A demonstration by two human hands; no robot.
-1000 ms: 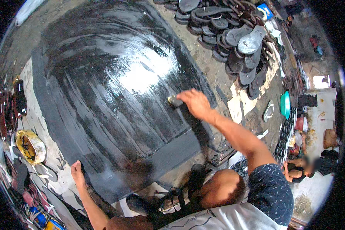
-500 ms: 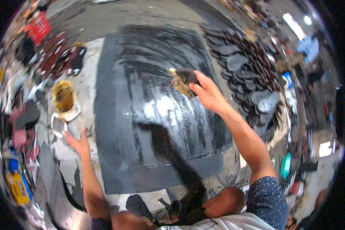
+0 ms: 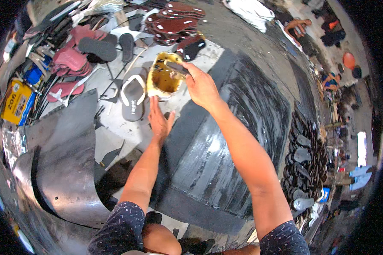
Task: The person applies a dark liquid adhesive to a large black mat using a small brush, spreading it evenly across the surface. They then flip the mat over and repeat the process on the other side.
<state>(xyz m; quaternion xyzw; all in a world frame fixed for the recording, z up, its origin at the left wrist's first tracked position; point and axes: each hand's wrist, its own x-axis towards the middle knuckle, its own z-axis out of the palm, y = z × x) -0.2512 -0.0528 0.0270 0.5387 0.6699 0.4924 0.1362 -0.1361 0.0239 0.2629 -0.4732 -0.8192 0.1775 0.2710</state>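
My right hand (image 3: 203, 88) is closed around a dark, glue-smeared spreader pad (image 3: 178, 68), its end in the upper part of a cut-open container (image 3: 159, 92) of amber glue. At the container's near end is my left hand (image 3: 158, 121), fingers stretched out and thumb apart. Whether its fingertips touch the rim I cannot tell. A large black sheet (image 3: 183, 199) lies in front of me, wet and shiny with streaks over most of its surface. Just left of the container rests a grey flip-flop with a white strap (image 3: 133, 94).
Stacked dark red soles (image 3: 174, 25) lie beyond the container, with pink sole pieces (image 3: 70, 59) to the left. A curved black sheet (image 3: 68, 170) fills the near left. Many black soles (image 3: 301, 161) are piled right of the wet sheet. A person (image 3: 331, 80) sits far right.
My right hand has carried the spreader pad from above the wet sheet left to the glue container. My left hand has come close to the container. The view has turned left.
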